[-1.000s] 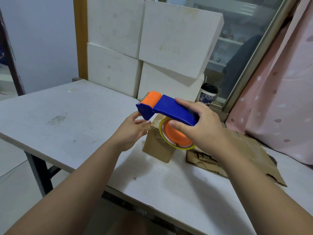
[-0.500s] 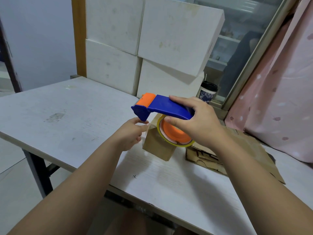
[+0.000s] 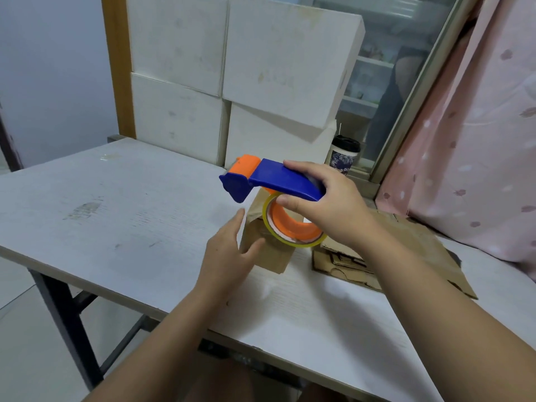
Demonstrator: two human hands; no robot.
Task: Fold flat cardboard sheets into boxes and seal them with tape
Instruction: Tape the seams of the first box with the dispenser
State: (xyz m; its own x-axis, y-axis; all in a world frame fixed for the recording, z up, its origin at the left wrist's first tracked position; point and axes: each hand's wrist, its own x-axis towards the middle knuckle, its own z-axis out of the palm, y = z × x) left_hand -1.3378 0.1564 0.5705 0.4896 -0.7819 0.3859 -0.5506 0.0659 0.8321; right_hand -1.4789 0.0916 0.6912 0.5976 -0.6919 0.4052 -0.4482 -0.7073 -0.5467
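Note:
A small brown cardboard box [image 3: 272,256] stands on the white table [image 3: 130,221] in the middle of the head view. Just above it my right hand [image 3: 327,207] grips a blue and orange tape dispenser [image 3: 269,181] with its tape roll [image 3: 293,227] hanging in front of the box. My left hand [image 3: 229,250] rests against the box's left side, fingers straight and thumb on the front face. A pile of flat cardboard sheets [image 3: 406,250] lies to the right of the box.
Large white boxes [image 3: 261,82] are stacked at the back of the table. A paper cup with a dark lid [image 3: 345,156] stands by the window frame. A pink curtain [image 3: 478,126] hangs at the right. The table's front edge runs close to me.
My left hand has dropped from the dispenser's blue nose to the left side of the box. The dispenser has stayed above the box in my right hand.

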